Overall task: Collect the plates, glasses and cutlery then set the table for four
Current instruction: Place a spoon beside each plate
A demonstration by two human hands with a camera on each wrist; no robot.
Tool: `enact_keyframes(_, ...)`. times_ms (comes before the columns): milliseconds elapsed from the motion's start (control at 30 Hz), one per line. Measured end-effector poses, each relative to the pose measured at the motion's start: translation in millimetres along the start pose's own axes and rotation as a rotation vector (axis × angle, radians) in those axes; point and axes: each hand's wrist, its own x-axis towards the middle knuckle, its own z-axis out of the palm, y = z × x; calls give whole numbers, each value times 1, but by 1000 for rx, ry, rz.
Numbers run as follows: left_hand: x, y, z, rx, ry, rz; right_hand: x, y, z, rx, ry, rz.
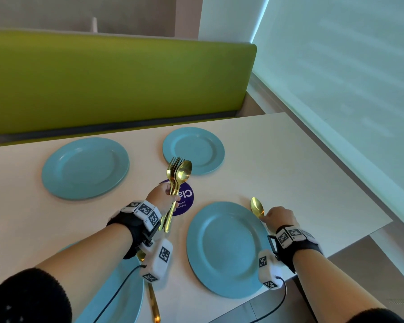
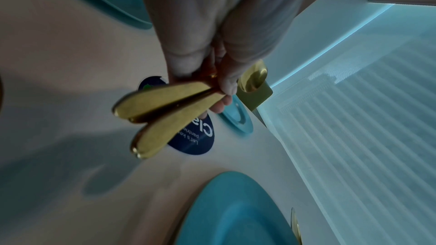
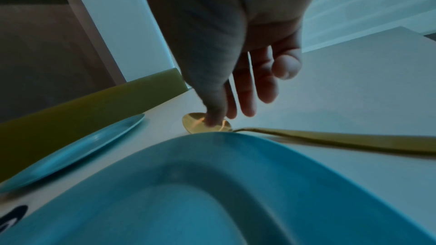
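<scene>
Several blue plates lie on the white table: far left plate, far right plate, near right plate and near left plate. My left hand grips a bundle of gold forks and spoons upright above the table's middle; their handles fan out below the fist. My right hand hovers just right of the near right plate, fingers straight, one fingertip touching the bowl of a gold spoon lying on the table.
A round purple sticker marks the table's middle. Another gold cutlery handle lies right of the near left plate, partly under my left wrist. A green bench back runs behind the table; a window blind stands at right.
</scene>
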Motion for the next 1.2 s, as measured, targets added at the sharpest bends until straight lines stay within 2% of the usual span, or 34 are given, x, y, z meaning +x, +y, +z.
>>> enact_keyframes(100,-1,2,1,-13,5,4,-3,0,4,-6,-57,-37)
enact_keyframes(333,-6,2,-1,-29,-15,0,-15,-3,7,19,-55,-2)
enact_keyframes(967,-14,-2,-7,74,20,-1,-17,-6,3,-3,-56,-27)
enact_keyframes(1200,-19,2,-4,23,5,-16,-20,-5,0,-10,-58,-34)
